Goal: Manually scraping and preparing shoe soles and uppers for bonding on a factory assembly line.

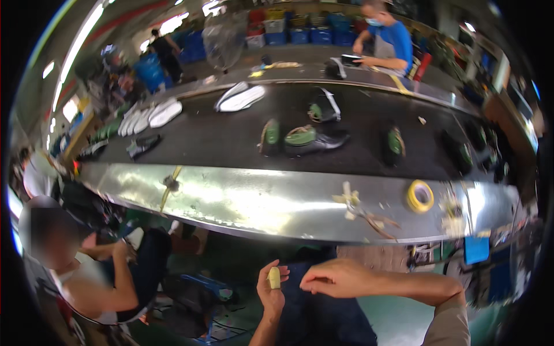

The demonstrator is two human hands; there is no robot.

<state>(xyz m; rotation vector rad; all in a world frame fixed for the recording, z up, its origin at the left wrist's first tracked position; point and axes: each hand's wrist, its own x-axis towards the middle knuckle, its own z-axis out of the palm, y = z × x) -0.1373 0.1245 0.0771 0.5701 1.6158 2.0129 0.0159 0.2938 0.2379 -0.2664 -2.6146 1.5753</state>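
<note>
My left hand (271,291) is raised over my lap, palm partly up, fingers apart. A pale yellow piece like tape (274,278) shows at one of its fingers and looks wrapped around it. Just to the right, apart from the left hand, is my right hand (337,278), bent at the wrist with its fingers curled together. Whatever those fingers hold, if anything, is hidden. Both hands are below the near edge of the metal ledge (248,196).
Shoes, among them a black and green shoe (314,139), and white soles (241,98) lie on the dark conveyor belt (196,138). A yellow tape roll (420,196) and scissors (375,220) rest on the ledge. One person (92,271) sits at left; another (392,46) works across the belt.
</note>
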